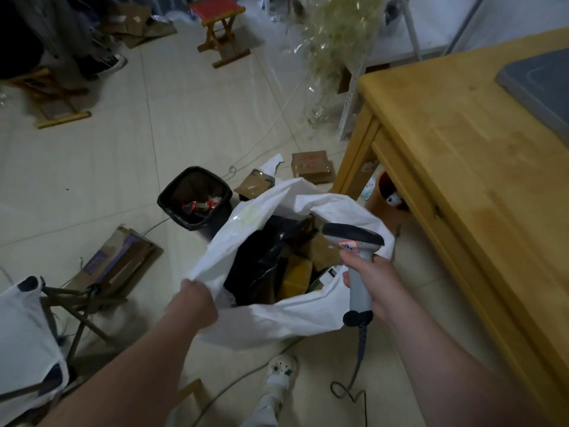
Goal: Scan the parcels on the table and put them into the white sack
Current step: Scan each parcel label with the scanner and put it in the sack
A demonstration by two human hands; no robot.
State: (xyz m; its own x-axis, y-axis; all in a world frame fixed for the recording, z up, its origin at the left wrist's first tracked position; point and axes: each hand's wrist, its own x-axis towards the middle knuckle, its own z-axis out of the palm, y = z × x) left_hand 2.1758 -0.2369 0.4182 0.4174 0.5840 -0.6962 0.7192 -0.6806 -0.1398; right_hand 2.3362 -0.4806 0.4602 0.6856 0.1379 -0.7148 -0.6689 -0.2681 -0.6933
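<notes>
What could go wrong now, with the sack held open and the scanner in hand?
The scanner cable loops on the floor beside the shoe and might snag. Only the left hand grips the white sack rim; the right hand holds the scanner, so the mouth may sag.

My left hand holds the white sack open — way in from six o'clock; table crowds three o'clock, black bin eleven; parcels perhaps near its rim.

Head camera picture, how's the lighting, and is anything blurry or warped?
Head view: dim, flat indoor light; wide-angle stretch toward the frame edges; left hand on the white sack looks slightly soft; scanner in the right hand is fairly sharp.
</notes>
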